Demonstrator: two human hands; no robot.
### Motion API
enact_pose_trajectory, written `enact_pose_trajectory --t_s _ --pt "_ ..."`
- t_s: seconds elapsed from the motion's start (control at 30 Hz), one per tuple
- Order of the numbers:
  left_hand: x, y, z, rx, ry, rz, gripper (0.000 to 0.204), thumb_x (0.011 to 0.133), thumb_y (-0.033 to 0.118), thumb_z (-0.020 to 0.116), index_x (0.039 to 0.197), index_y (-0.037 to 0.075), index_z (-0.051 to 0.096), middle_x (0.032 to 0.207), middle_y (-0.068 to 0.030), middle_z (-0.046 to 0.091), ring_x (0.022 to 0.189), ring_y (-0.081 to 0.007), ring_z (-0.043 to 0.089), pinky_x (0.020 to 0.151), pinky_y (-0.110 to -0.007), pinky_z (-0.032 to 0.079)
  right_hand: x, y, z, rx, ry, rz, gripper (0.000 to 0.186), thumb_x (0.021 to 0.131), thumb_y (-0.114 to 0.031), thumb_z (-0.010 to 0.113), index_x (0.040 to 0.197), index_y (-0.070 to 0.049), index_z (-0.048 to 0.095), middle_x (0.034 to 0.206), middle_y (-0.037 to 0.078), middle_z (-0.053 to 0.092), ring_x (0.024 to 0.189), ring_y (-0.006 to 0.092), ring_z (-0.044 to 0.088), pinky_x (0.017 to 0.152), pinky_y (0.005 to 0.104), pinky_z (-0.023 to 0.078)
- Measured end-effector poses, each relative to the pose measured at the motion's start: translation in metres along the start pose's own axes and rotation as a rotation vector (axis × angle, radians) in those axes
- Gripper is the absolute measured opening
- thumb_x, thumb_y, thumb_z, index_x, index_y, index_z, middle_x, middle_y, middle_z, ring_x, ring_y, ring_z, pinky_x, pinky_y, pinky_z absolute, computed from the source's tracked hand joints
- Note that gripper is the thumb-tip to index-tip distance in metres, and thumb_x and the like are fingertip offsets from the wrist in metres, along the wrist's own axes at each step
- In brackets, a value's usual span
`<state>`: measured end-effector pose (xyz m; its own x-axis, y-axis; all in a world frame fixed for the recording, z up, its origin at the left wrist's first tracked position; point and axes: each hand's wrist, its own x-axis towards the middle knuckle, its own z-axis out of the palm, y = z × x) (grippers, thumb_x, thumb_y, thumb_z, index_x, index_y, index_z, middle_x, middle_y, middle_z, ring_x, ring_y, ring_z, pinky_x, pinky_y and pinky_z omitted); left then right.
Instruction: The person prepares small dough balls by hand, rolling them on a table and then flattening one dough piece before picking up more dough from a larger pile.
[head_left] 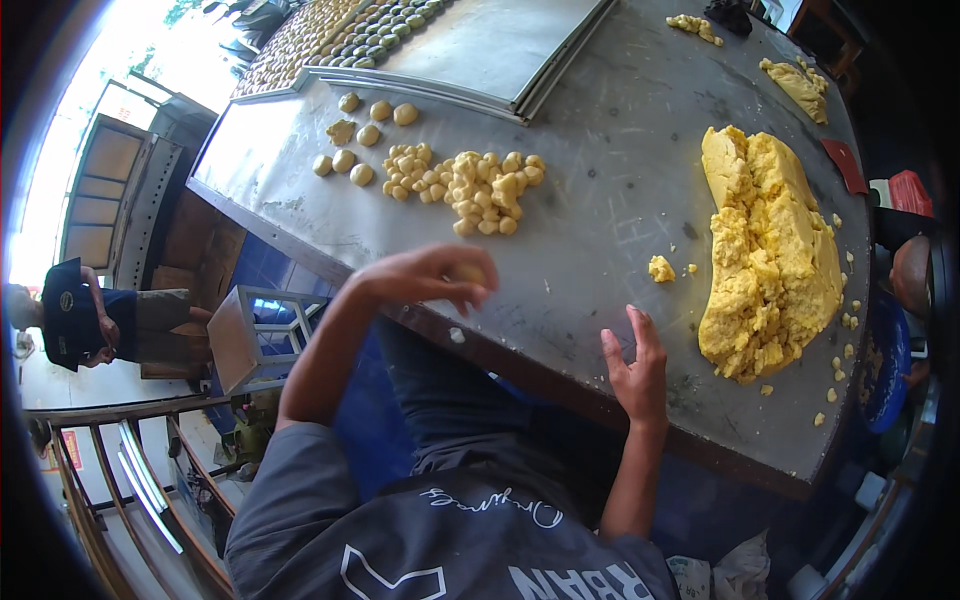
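My left hand (425, 275) is over the near table edge, its fingers curled round a small dough ball (469, 272), partly hidden and a little blurred. To the right, my right hand (638, 372) is raised at the table edge with its fingers apart and nothing in them. Beyond the left hand lies a heap of small pale dough pieces (485, 195). Several smoother, rounder dough balls (368, 135) sit farther left. A large, crumbly mass of yellow dough (775, 260) rests to the right of my right hand, with a loose dough lump (661, 269) beside it.
The metal table (590, 160) carries flat trays (470, 50) at the back, with rows of shaped pieces at far left. More dough (797, 90) lies at far right. Left of the table stand a stool (235, 340) and another person (75, 315). A blue basin (885, 365) is at right.
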<state>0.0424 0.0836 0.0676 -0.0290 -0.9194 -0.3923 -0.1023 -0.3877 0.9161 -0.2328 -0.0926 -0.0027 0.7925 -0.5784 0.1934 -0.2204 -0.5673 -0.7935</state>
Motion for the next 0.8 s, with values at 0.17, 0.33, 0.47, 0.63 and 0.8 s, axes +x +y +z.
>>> enact_pose_trajectory --t_s 0.17,0.33,0.47,0.63,0.8 --pt "-0.066 -0.038 -0.088 0.448 0.636 -0.191 0.018 0.089 0.010 0.061 0.106 0.005 0.061 0.103 -0.0076 0.063 0.087 -0.0180 0.066 0.076 -0.030 0.056 0.000 0.001 0.001 -0.010 -0.005 -0.003 0.037 0.089 -0.017 0.062 0.116 0.006 0.053 0.112 0.024 0.058 0.107 0.0392 0.056 0.092 0.0434 0.045" --pt "-0.116 -0.094 -0.170 0.760 0.943 -0.179 0.028 0.080 0.014 0.066 0.104 0.004 0.056 0.108 -0.0098 0.060 0.099 -0.0211 0.057 0.089 -0.036 0.049 0.002 0.000 0.002 -0.003 0.003 -0.024 0.035 0.089 -0.016 0.062 0.115 0.006 0.055 0.112 0.024 0.059 0.107 0.0394 0.056 0.093 0.0436 0.045" --pt "-0.115 -0.112 -0.186 0.749 0.957 -0.212 0.053 0.076 0.022 0.073 0.123 0.008 0.051 0.128 -0.0099 0.051 0.121 -0.0224 0.046 0.102 -0.041 0.039 0.002 0.000 0.000 0.001 0.006 0.000 0.035 0.089 -0.017 0.061 0.114 0.007 0.055 0.112 0.024 0.059 0.107 0.0394 0.056 0.093 0.0434 0.045" --pt "-0.125 -0.068 -0.192 0.853 1.325 -0.040 0.047 0.081 0.015 0.069 0.125 0.009 0.056 0.120 -0.0121 0.058 0.108 -0.0244 0.060 0.080 -0.036 0.055 0.000 -0.003 0.005 -0.010 0.006 -0.006 0.035 0.089 -0.017 0.061 0.114 0.007 0.056 0.112 0.025 0.059 0.107 0.0394 0.056 0.093 0.0432 0.045" --pt "-0.103 0.016 -0.165 0.890 1.484 0.144 0.026 0.086 0.015 0.066 0.111 0.007 0.063 0.098 -0.0061 0.064 0.079 -0.0148 0.066 0.052 -0.026 0.052 0.001 0.003 -0.001 -0.034 0.023 -0.011 0.034 0.088 -0.016 0.062 0.112 0.007 0.056 0.110 0.024 0.060 0.106 0.0395 0.056 0.093 0.0430 0.045"
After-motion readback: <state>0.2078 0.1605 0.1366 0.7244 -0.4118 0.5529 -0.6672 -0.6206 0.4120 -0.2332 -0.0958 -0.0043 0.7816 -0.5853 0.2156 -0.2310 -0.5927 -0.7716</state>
